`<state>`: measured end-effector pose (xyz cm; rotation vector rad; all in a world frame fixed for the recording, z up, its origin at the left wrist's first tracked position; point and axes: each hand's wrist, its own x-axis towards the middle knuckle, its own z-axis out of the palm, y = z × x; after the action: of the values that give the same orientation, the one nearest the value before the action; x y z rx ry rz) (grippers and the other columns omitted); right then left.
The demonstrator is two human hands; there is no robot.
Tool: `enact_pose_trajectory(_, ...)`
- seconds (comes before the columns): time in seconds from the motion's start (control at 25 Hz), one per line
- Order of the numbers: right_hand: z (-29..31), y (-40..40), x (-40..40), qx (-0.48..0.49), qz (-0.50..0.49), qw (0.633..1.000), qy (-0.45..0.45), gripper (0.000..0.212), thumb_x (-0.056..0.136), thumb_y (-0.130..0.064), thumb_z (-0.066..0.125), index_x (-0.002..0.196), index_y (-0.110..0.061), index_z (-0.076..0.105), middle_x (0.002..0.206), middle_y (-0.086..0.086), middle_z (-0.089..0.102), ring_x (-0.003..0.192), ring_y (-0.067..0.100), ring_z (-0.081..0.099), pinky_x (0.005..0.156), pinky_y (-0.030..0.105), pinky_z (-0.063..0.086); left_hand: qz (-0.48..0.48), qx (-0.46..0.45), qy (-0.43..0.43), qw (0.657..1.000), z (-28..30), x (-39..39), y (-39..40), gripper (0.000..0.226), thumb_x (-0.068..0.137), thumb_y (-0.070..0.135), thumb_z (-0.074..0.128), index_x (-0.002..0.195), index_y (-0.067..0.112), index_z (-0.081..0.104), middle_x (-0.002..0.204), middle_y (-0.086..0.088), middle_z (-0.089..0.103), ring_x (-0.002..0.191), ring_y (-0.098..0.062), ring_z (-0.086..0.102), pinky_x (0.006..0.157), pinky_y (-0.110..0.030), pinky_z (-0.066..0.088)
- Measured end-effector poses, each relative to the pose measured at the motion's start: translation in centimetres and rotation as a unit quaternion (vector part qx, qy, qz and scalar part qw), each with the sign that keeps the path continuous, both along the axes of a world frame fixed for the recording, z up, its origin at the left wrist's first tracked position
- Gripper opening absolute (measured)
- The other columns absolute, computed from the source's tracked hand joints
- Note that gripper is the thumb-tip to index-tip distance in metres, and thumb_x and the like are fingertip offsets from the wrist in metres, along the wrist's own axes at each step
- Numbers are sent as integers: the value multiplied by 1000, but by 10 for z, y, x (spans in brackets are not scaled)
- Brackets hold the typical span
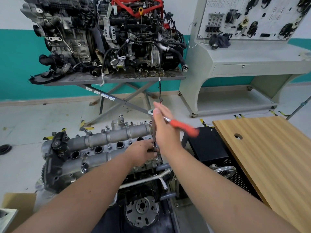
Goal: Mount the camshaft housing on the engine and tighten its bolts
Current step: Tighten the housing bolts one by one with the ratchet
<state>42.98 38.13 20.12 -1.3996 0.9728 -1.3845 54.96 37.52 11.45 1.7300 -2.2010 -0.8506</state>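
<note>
Engine (101, 174): the one you're working on sits low, right in front of you, flywheel end toward you.
Camshaft housing (104, 145): already on top of that engine, silver casting with a row of round plug holes down the middle and bolts dotted along both edges.
Background engines (107, 36): two more sit on a grey scissor-leg counter (117, 79) against the teal wall, one wrapped in a red strap.
Wooden board (269, 162): lying to your right over a black perforated cabinet (215, 148).
Ratchet (183, 126): orange handle sticking out to the right and blurred, chrome head up near your fingertips, long extension running straight down to a socket at the housing's right end.
Right hand (164, 130): yours is up at the ratchet head, fingers mostly straight; honestly can't tell how it's gripping.
Left hand (143, 153): down at the bottom of the extension, fingers curled round the socket (154, 147) where it meets the housing.
</note>
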Motion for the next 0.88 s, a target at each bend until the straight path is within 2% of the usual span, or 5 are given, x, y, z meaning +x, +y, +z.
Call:
enact_pose_trajectory(0.2,3,-18,-16,-407,-84,811,412,28,77,5,65,102,-2,74,116,16,69,102,39,62,84,47,53,18,-4,-7,1000,0,-3,0,16,97,27,62,111,23,66,105,13,60,87,-8,59,75,-13,45)
enact_pose_trajectory(0.36,29,-13,-13,-349,-7,714,607,50,97,-50,32,117,-16,61,96,4,56,84,24,50,71,35,38,20,26,-34,999,2,-2,-2,34,97,31,60,129,22,60,128,0,60,119,-23,55,102,-41,45)
enact_pose_trajectory(0.6,65,-30,-6,-170,40,709,684,28,106,-31,34,97,-15,56,85,4,57,82,29,62,67,40,49,24,33,8,999,-2,1,-2,19,98,30,60,109,18,70,146,1,50,123,-26,54,102,-36,44)
enact_pose_trajectory(0.72,68,-33,-1,167,123,918,338,15,100,-16,44,90,-9,54,75,10,71,77,32,71,79,44,56,22,30,14,999,-1,1,-1,19,97,30,62,111,19,70,139,1,55,118,-24,56,102,-36,44)
enact_pose_trajectory(0.88,45,-18,2,327,118,909,-231,21,100,-7,49,81,-17,52,75,1,68,80,19,62,65,29,37,23,33,35,999,1,1,0,19,97,27,61,115,23,68,100,16,57,80,-6,53,76,-25,43)
